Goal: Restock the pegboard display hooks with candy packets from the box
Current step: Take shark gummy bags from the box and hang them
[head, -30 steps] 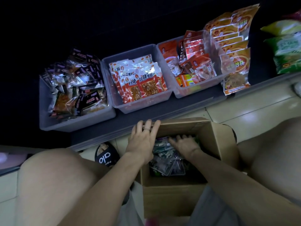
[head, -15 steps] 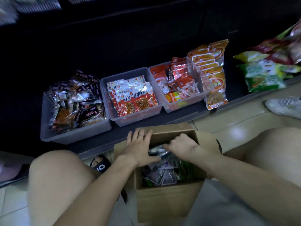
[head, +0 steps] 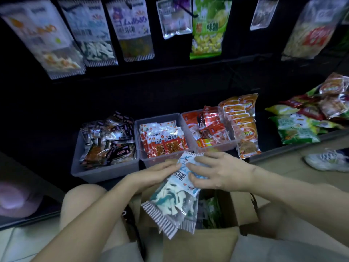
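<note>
Both my hands hold a small stack of blue-and-white candy packets (head: 175,203) above the open cardboard box (head: 200,244). My left hand (head: 156,174) grips the packets' upper left edge. My right hand (head: 217,172) lies over their top right. The packets hang tilted, with their striped bottom seams toward me. More packets (head: 210,210) show inside the box, mostly hidden. Candy bags hang on the black pegboard (head: 170,76) above: an orange-print one (head: 43,38), a blue-print one (head: 92,33), a purple-print one (head: 132,29) and a green one (head: 207,27).
Three grey bins of snack packets stand on the low shelf: dark wrappers (head: 107,142), red-and-white packs (head: 162,138), red and orange packs (head: 213,127). Green and red bags (head: 306,118) pile at the right. A white sneaker (head: 328,160) rests on the tiled floor. My bare knees flank the box.
Both hands came up out of the box holding the blue-and-white packets. My view tilted upward, bringing the hanging pegboard bags into sight.
</note>
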Demonstrator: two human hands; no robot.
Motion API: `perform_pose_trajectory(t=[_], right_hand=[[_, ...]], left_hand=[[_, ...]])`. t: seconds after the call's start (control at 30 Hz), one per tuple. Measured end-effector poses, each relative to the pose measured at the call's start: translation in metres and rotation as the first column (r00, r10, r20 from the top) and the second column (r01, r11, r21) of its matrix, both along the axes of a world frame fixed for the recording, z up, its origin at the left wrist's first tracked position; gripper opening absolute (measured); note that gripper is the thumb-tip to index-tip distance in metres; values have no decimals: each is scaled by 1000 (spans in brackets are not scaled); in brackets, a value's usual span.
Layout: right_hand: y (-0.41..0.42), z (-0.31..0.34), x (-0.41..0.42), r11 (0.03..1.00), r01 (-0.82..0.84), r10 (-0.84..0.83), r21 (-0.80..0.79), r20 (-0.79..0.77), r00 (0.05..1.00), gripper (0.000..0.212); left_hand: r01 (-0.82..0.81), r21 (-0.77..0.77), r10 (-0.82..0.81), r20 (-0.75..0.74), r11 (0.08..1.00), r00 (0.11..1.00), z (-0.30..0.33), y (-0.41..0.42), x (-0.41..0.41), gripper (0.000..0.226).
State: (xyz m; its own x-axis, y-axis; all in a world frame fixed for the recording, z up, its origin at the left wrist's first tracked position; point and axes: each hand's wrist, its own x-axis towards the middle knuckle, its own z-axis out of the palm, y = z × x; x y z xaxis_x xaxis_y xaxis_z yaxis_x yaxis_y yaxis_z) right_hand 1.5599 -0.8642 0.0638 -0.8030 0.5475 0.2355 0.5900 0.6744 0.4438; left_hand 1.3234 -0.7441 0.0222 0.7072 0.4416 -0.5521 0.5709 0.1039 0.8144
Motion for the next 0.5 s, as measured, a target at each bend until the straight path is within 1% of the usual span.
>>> perform_pose_trajectory(t=[0.03, 0.07, 0.13, 0.2, 0.27, 0.33, 0.4, 0.5], right_hand=[[4, 9, -5, 999, -26, 26, 22, -18, 999, 14], [8, 16, -10, 998, -47, 48, 37, -31, 998, 14], [17, 25, -16, 997, -65, 66, 41, -24, 997, 14], [25, 28, -19, 998, -60, 60, 22, 7, 998, 12], [32, 27, -21, 999, -33, 33, 14, 14, 999, 11], [40, 27, -27, 999, 5, -5, 35, -15, 1000, 20], [50, 25, -35, 997, 55, -54, 49, -25, 998, 22], [63, 25, -50, 983, 184, -182, 25, -65, 981, 47]], left_hand=[[-13, -79, 14, 14, 997, 1000, 5, 0, -4, 79], [-34, -157, 36, 14, 987, 999, 7, 0, -9, 72], [-100, -287, 108, 11, 953, 994, 10, 0, -19, 68], [-171, -346, 203, 59, 923, 977, 11, 1, -26, 65], [-225, -344, 280, 118, 911, 953, 15, 3, -32, 66], [-262, -329, 322, 144, 907, 936, 21, 7, -37, 67], [-299, -332, 366, 160, 895, 917, 26, 11, -42, 60], [-418, -298, 488, 218, 858, 845, 27, 16, -51, 65]])
